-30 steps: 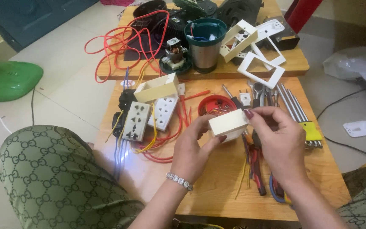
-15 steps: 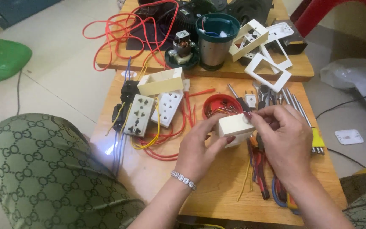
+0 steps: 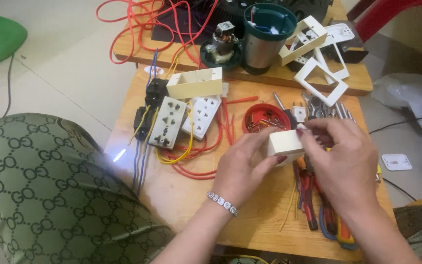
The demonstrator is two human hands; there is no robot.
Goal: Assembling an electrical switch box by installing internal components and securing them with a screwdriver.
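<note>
step: looks like fiddling with the top edge of a cream plastic box (image 3: 285, 143), some kind of electrical housing, both hands on it

left hand (image 3: 242, 166): fingers closed around the box's left end, thumb on the front face

right hand (image 3: 340, 159): fingertips (image 3: 303, 131) pinched together at the box's upper right corner; can't tell if there's a tiny part in there

where: held just above the wooden table (image 3: 186, 195), towards its right side, in front of the red bowl (image 3: 264, 119) of screws

next move: my guess, it needs a steady left hold while the right does the fine work

box look: plain, smooth, rectangular, cream

nearby: pliers (image 3: 308, 195) under the right hand, socket strips (image 3: 184, 117) near the left edge
</note>
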